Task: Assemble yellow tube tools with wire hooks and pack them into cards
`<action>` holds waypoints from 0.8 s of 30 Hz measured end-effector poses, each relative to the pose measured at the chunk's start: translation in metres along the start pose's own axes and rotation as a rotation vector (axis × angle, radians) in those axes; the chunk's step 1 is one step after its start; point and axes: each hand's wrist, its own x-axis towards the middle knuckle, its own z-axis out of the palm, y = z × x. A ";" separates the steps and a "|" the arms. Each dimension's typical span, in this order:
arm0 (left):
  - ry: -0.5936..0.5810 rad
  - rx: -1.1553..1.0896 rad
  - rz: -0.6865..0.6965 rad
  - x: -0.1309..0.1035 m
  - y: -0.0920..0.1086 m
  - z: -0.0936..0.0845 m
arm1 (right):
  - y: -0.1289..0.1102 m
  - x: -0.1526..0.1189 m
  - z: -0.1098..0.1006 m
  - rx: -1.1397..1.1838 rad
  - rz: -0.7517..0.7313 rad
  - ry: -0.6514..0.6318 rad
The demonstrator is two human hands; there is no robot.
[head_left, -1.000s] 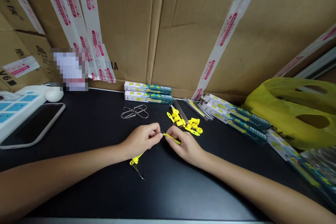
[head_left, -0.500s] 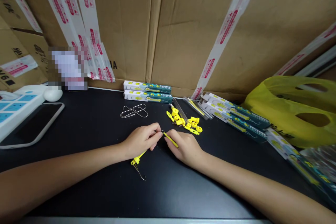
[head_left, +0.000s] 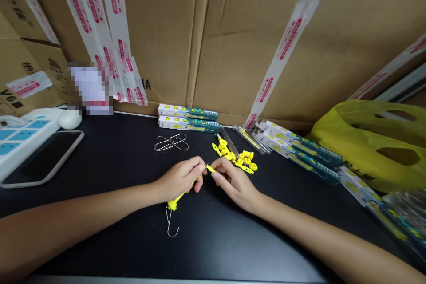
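Observation:
My left hand (head_left: 181, 179) is closed round a slim yellow spring scale rod (head_left: 180, 197), tilted with its wider end low. From that end hangs a bent metal hook (head_left: 170, 226). My right hand (head_left: 237, 185) pinches a small yellow piece (head_left: 211, 168) between thumb and fingers. Where the fingertips nearly meet, a bit of thin metal wire (head_left: 207, 165) shows; whether it is a spring end or a loop I cannot tell. Beyond my right hand lie loose yellow plastic parts (head_left: 244, 167), several of them, with caps and rings among them.
Metal hooks (head_left: 171, 142) lie behind my left hand. Flat boxes (head_left: 189, 125) line the cardboard wall, with more boxes (head_left: 299, 153) at the right beside a yellow plastic bag (head_left: 359, 142). Clear tubes (head_left: 251, 139) lie between. A phone (head_left: 43, 159) and power strip (head_left: 29, 131) sit left.
The rod in my left hand has turned, so its hook hangs straighter down and lower. My right fingers have shifted their grip, and less of the yellow piece shows. The view has tilted slightly.

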 end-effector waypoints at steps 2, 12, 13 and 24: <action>-0.003 -0.022 0.011 0.000 -0.001 0.000 | 0.002 0.001 0.000 0.080 0.010 -0.012; -0.052 0.005 -0.003 -0.001 -0.002 -0.002 | 0.008 -0.001 0.003 0.090 0.003 0.001; -0.057 0.010 -0.003 -0.001 -0.002 -0.002 | 0.008 -0.001 0.003 0.076 0.002 0.001; -0.160 -0.143 -0.073 0.005 -0.002 -0.007 | 0.011 0.003 0.002 0.091 0.005 0.122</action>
